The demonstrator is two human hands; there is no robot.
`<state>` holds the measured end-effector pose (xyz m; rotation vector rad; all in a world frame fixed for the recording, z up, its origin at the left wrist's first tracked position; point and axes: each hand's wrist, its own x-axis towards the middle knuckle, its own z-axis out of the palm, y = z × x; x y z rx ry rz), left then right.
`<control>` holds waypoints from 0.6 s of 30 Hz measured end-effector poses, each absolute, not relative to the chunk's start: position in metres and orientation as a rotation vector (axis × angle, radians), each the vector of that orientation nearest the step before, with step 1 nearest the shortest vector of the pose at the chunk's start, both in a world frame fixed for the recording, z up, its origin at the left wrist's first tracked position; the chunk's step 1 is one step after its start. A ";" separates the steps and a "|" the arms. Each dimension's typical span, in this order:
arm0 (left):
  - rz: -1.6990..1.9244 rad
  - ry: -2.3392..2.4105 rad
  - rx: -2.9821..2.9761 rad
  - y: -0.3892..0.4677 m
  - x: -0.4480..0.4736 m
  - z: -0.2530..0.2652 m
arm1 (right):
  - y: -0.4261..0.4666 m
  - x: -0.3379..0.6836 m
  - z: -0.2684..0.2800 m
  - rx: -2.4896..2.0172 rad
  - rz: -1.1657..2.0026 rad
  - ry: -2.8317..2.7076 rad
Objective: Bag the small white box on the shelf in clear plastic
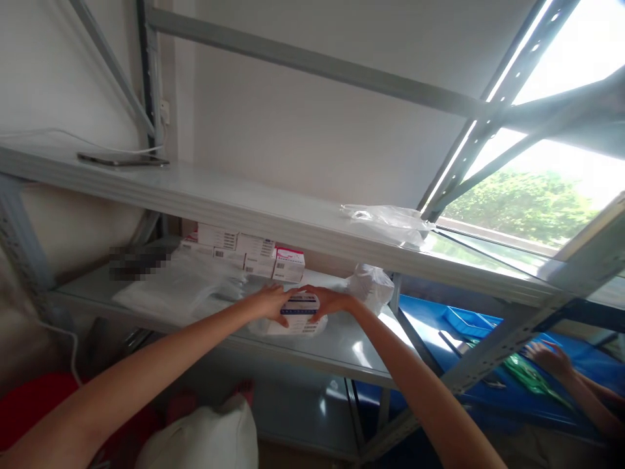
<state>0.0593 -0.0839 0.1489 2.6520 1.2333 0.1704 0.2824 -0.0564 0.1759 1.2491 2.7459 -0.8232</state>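
At the upper left of the frame a dark phone (122, 159) lies flat on the upper shelf (219, 195) with a white cable running off it toward the wall, likely parked there to charge out of the way. Below it, at the left of the lower shelf (342, 345), flat clear packets (180, 290) lie spread in a loose layer. Behind them a row of white and pink boxes (254, 254) is stacked against the wall, pushed back so the front of the shelf stays free for handling.

In the centre, the left hand (268, 303) and the right hand (332, 303) meet over a small white box (300, 306) that sits on top of a clear-wrapped bundle (288, 326) near the shelf's front edge. The left fingers are curled against the box's left end and the right fingers are wrapped around its right end, so the two hands clamp it between them, which keeps it square on the bundle.

Just to the right of the hands a crumpled white bag (374, 286) rests on the same shelf, and a loose clear plastic bag (390, 221) lies on the upper shelf above it. At the lower right, beyond the rack's post, another person's hand (549, 358) reaches over a blue bench (576, 352) near a green bag (530, 378)
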 end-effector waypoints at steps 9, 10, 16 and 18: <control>0.220 1.313 2.619 -0.069 0.062 0.147 | -0.050 0.295 0.155 1.474 -0.699 2.784; 0.249 1.321 2.637 -0.069 0.061 0.150 | -0.050 0.295 0.158 1.499 -0.679 2.792; 0.459 1.516 2.731 -0.070 0.064 0.137 | -0.038 0.294 0.152 1.524 -0.393 2.899; 0.463 1.549 2.705 -0.070 0.067 0.118 | -0.035 0.295 0.138 1.506 -0.338 2.901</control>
